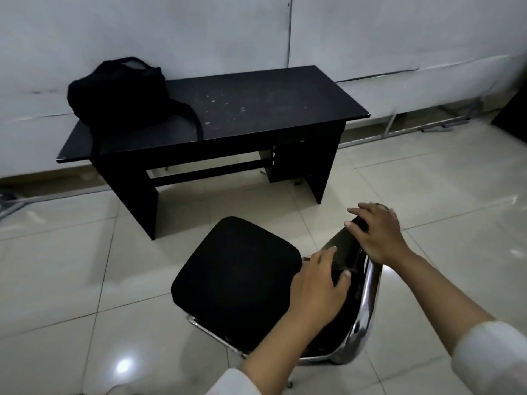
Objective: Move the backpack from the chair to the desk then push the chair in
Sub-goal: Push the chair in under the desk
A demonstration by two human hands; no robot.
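Bag [118, 88] slumps soft at the desk's [256, 109] ten o'clock end. Chair [236, 277], at six o'clock, looks light and rigid; left hand [316, 286] and right hand [376, 232] both clasp its backrest top, good for pushing.

Black backpack [119, 88] on desk [256, 109], chair [236, 280] apart.

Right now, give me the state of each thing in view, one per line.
backpack: on the desk's left end, strap trailing over the front edge.
desk: upright against the wall.
chair: seat bare, standing clear of the desk, not pushed in.
left hand: gripping the chair back.
right hand: gripping the chair back's top.
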